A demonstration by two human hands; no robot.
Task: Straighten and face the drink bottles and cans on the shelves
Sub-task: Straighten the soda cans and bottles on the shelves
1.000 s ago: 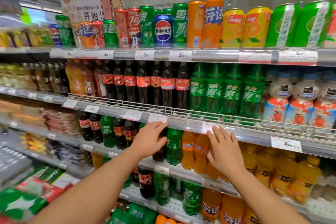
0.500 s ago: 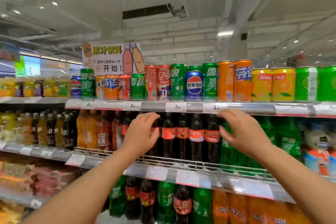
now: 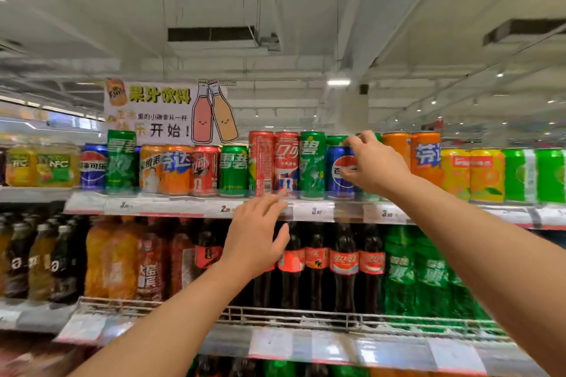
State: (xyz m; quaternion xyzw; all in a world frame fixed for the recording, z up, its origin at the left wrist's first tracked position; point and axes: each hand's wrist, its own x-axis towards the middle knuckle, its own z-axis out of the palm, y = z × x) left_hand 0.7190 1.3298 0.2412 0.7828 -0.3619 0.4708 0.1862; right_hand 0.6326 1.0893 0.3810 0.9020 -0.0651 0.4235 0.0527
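Both hands have risen from the bottle shelves to the top can row. The right hand [image 3: 372,164] now appears to pinch the blue Pepsi can [image 3: 338,170] standing on the top shelf [image 3: 171,208]; the left hand [image 3: 255,237], fingers spread, hovers below, holding nothing. Facing of cans begins.

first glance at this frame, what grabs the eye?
The top shelf's bright row of cans, with the right hand gripping the blue Pepsi can near the middle. Just below, the left hand reaches up with fingers spread, its fingertips at the price strip, holding nothing. Above the cans on the left stands a juice sign with two cartoon bottles.
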